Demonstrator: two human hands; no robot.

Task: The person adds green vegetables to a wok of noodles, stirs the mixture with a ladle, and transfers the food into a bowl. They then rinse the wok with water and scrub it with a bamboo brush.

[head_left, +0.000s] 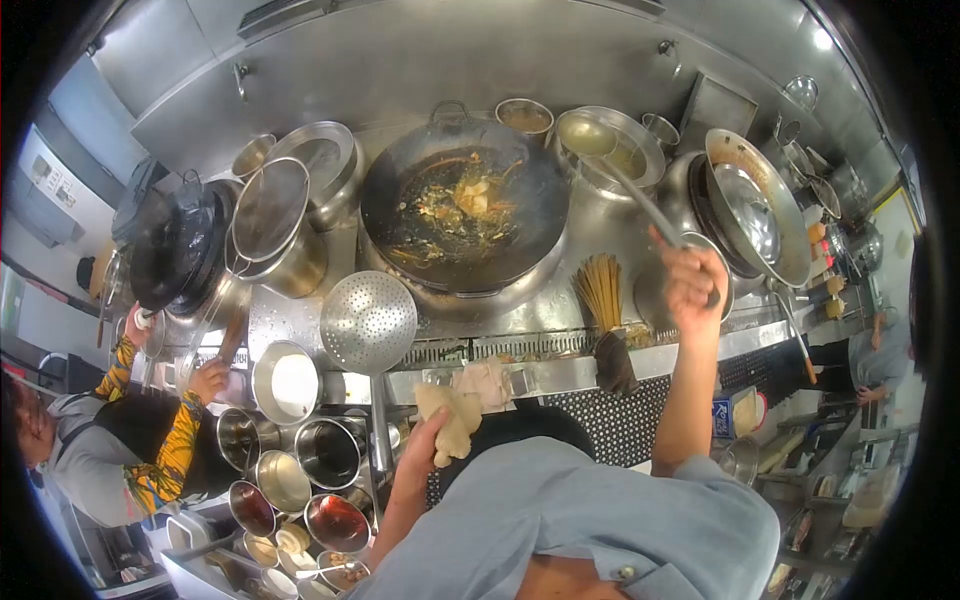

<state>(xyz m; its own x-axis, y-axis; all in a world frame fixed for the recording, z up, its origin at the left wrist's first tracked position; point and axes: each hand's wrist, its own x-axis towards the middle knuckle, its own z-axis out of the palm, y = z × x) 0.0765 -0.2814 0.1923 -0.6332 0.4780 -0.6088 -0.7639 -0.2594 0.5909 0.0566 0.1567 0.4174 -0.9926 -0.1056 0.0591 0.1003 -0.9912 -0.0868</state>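
My right hand is closed round the handle of a ladle. The ladle's bowl holds a yellowish liquid and hangs over a wide metal pot at the back. Near my waist, my left hand grips a folded beige cloth. In front of me a large black wok sits on the burner, with browned bits and a pale clump of food in oily liquid. Left of the wok's front edge lies a perforated skimmer, its handle pointing towards me.
A bamboo brush lies at the counter's front. Several seasoning pots, one with red sauce, crowd the lower left. At left, a co-worker in patterned sleeves handles another wok. A tilted wok stands at right; another person is beyond.
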